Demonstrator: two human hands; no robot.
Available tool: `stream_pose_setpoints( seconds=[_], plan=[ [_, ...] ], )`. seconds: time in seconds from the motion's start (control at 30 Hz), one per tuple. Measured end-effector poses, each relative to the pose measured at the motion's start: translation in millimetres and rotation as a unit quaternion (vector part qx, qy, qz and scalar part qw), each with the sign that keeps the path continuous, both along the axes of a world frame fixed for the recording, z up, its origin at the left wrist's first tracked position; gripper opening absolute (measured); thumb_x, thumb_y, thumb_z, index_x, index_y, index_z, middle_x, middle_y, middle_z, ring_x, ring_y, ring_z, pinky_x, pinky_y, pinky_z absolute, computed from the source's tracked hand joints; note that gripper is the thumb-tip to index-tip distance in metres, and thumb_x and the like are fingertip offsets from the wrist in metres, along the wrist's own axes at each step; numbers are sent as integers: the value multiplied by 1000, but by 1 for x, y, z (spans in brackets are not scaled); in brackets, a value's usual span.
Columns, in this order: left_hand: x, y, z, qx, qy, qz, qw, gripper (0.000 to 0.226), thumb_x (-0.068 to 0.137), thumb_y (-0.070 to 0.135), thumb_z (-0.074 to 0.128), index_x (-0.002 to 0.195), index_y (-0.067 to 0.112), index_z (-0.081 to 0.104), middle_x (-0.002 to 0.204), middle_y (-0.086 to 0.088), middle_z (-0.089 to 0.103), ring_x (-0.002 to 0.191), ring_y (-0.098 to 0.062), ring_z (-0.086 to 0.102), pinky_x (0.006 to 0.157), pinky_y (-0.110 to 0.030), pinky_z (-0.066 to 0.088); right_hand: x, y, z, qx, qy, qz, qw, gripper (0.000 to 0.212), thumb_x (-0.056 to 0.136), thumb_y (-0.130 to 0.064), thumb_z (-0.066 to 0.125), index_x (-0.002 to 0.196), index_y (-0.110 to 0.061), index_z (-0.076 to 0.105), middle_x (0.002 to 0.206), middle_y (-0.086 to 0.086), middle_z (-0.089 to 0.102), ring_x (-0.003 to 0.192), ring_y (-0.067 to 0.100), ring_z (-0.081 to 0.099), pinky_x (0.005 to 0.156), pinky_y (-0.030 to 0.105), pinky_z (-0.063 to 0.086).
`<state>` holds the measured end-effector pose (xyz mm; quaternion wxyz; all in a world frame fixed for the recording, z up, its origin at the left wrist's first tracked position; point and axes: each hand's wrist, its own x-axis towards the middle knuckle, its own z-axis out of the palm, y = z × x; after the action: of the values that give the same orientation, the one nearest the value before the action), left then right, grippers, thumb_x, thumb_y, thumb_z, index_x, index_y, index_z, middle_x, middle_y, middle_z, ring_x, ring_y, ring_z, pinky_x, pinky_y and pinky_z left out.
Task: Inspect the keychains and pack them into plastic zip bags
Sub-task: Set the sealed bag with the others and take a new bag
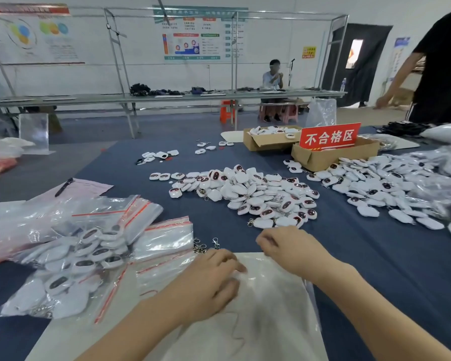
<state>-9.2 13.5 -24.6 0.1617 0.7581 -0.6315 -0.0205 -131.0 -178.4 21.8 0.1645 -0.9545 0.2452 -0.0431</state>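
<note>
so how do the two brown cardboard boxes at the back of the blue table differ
The left brown cardboard box is heaped with white keychains; the right brown cardboard box shows none. The right box carries a red sign with white characters; the left box has none. Both stand open on the blue table.

White wall point(146, 74), long workbench point(94, 99), dark doorway point(362, 79)

Bright, even indoor light; shadows faint. Glare streaks the clear red-zipped plastic bags point(94, 230). Wide-angle distortion bows the long grey metal workbench point(167, 96); white plastic keychains point(412, 201) at the right edge blur.
</note>
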Motion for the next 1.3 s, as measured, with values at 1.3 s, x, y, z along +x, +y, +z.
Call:
stream_pose_setpoints(
  seconds=[1.3],
  plan=[
    [78,-33,-1,-350,655,154,651,30,107,18,44,116,22,72,105,-7,75,87,-18,71,68,-27,57,114,28,-47,532,-300,36,791,23,99,-11,61,112,-28,69,100,-12,77,93,7,72,78,22,58]
  ],
)
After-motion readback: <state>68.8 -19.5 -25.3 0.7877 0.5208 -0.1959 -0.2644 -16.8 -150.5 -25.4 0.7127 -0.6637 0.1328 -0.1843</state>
